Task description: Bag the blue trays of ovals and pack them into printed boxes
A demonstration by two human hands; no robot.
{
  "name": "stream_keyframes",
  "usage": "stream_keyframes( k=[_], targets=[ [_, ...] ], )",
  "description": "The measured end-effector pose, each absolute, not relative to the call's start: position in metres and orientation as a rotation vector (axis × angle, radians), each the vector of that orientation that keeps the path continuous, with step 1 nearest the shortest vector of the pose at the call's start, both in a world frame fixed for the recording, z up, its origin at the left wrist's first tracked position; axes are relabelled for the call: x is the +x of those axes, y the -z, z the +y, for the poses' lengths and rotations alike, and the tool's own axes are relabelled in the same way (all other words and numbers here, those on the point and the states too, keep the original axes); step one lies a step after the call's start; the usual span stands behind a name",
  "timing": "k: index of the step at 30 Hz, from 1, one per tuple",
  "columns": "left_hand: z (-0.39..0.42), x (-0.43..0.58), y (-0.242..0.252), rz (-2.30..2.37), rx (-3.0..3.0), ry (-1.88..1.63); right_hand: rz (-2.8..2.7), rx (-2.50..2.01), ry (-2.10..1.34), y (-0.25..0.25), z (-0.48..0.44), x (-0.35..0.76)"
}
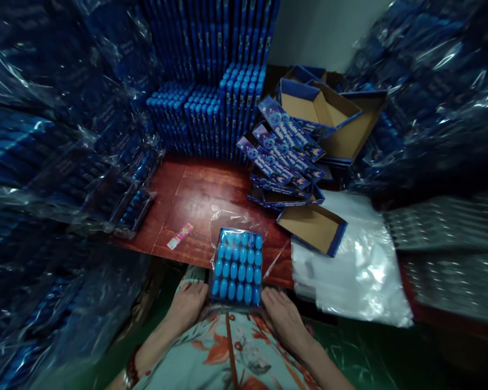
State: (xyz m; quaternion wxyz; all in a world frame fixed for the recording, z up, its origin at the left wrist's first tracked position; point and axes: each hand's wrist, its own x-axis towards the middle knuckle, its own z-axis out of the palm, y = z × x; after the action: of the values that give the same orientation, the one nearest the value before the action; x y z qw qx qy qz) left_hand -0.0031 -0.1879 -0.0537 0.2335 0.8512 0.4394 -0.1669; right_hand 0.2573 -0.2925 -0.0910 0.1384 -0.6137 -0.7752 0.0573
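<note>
In front of my body, a shallow box of blue-capped bottles (239, 266), set in several rows, lies at the table's near edge inside a clear plastic bag (252, 219). The bag's far end spreads loosely on the tabletop. My left hand (190, 301) is closed at the box's near left corner, on the bag's edge. At the near right corner my right hand (280, 310) is closed in the same way. The fingertips of both hands are partly hidden and dim. A small pink label strip (180, 236) lies on the table to the left.
Stacked blue bottle packs (203, 116) stand at the back of the red-brown table (187, 184). Open cardboard boxes (315, 225) and printed box pieces (282, 154) are piled to the right, beside flat clear bags (353, 271). Wrapped packs (106, 173) crowd the left; clear plastic trays (451, 244) lie far right.
</note>
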Motion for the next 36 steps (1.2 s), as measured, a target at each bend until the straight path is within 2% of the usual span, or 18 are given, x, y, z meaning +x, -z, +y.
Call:
stream_keyframes(
  k=[2,6,12,15,18,20,24,32,34,36],
  targets=[
    [-0.176,0.007,0.048,1.150,2.454,0.425,-2.337,-1.667,-0.072,0.083,-0.276,0.255],
    [-0.141,0.009,0.021,1.034,2.620,0.137,-2.347,-1.467,0.007,0.044,-0.233,0.264],
    [-0.075,0.004,-0.069,1.233,2.815,-0.488,-1.952,-1.363,0.203,-0.043,-0.157,0.280],
    [-0.050,0.012,-0.093,1.220,2.597,-0.895,-1.604,-1.342,0.029,-0.063,-0.125,0.274],
    [-0.031,0.026,-0.090,1.072,1.973,-1.293,-1.277,-1.213,-0.373,-0.059,-0.096,0.265],
    [-0.022,0.035,-0.081,1.016,1.546,-1.439,-1.097,-1.114,-0.614,-0.052,-0.081,0.259],
    [-0.017,0.049,-0.061,0.877,1.117,-1.462,-0.908,-1.045,-0.732,-0.045,-0.066,0.249],
    [-0.024,0.068,-0.063,0.642,0.899,-1.495,-0.850,-1.168,-0.578,-0.059,-0.057,0.254],
    [-0.023,0.071,-0.069,0.595,0.880,-1.500,-0.904,-1.244,-0.398,-0.069,-0.055,0.258],
    [-0.023,0.072,-0.074,0.603,0.895,-1.533,-1.021,-1.298,-0.013,-0.081,-0.054,0.256]
  ],
)
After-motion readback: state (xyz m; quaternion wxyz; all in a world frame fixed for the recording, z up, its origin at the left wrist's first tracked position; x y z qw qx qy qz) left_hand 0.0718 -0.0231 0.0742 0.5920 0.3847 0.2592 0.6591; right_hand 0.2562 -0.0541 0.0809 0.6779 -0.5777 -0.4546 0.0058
